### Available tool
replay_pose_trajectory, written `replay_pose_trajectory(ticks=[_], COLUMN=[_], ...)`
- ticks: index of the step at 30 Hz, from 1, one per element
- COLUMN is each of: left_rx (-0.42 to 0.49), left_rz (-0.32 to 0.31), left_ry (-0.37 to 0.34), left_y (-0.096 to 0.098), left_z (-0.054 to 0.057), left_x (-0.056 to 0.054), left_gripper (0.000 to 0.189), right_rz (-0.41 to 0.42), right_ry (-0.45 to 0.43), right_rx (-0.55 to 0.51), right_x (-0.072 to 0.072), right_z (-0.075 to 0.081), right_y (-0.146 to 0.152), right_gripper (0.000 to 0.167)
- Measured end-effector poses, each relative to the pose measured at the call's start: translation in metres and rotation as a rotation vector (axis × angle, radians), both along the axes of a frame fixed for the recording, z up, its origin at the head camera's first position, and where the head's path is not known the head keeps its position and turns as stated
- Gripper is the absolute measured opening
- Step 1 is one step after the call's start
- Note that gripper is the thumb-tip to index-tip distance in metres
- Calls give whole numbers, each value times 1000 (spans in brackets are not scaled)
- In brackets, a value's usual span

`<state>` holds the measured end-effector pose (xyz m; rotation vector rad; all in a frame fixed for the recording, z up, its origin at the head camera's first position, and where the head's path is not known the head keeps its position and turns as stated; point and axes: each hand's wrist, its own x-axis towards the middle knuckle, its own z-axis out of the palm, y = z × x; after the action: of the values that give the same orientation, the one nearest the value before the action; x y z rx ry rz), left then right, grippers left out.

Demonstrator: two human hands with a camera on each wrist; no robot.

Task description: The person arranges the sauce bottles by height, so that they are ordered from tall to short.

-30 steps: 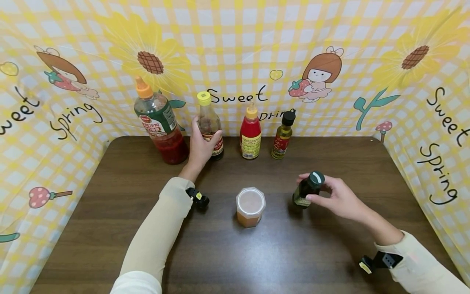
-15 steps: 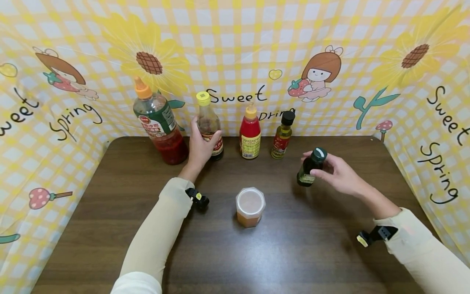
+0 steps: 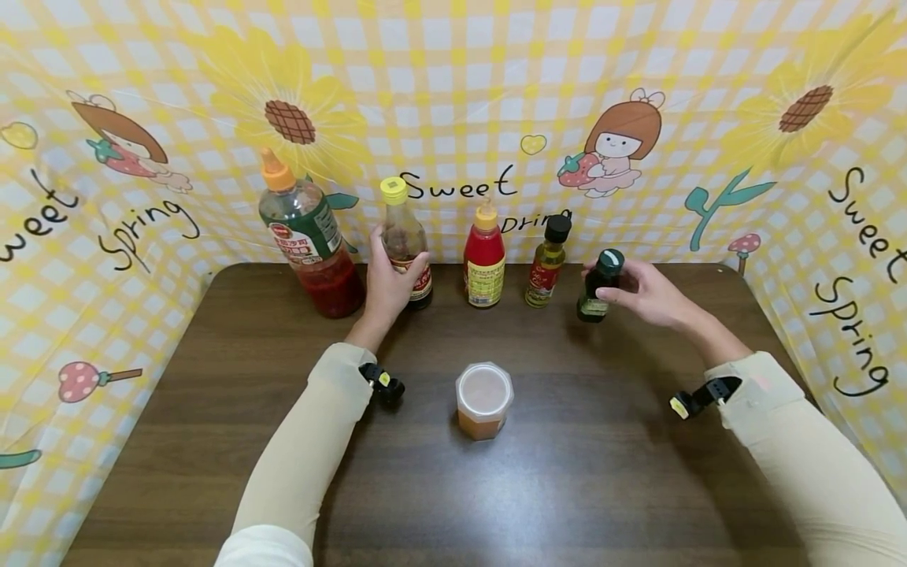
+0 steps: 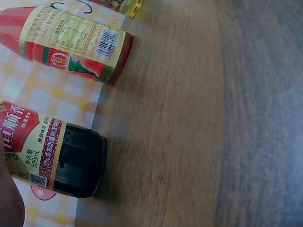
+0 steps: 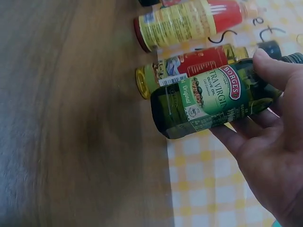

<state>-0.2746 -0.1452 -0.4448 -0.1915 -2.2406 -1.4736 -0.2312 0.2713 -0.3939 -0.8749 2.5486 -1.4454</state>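
My right hand (image 3: 641, 292) grips a small dark green olive oil bottle (image 3: 598, 287) by its neck and cap, holding it at the back of the table just right of a small yellow oil bottle (image 3: 546, 262). In the right wrist view the green bottle (image 5: 213, 97) hangs just off the wood, fingers (image 5: 272, 66) curled round its top. My left hand (image 3: 388, 281) grips a dark sauce bottle with a yellow cap (image 3: 402, 239) standing at the back. The left wrist view shows that bottle's base (image 4: 71, 165) on the table.
A big red sauce bottle with an orange cap (image 3: 306, 236) and a red ketchup bottle (image 3: 484, 256) stand in the back row. A clear lidded jar of orange paste (image 3: 483, 398) sits mid-table. Patterned cloth walls (image 3: 836, 236) enclose the brown table (image 3: 212, 441) on three sides.
My right hand has carried the green bottle from the middle right of the table back and slightly right, up beside the small yellow oil bottle. The left hand has stayed on the dark sauce bottle.
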Motion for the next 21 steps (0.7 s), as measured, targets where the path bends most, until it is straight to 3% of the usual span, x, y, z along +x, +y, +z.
replay_pose_trajectory(ticks=[12,21], left_rx=[7,3], left_rz=[-12,-5], left_ry=[-9,-7], left_y=[1,1], left_z=[-2,0], left_x=[0,1], left_gripper=[83,83], right_rz=[-139,-129], right_ry=[-124,-139], right_rx=[56,5], right_x=[-27,-39], right_z=[-12,-17], right_y=[0,0], right_gripper=[48,45])
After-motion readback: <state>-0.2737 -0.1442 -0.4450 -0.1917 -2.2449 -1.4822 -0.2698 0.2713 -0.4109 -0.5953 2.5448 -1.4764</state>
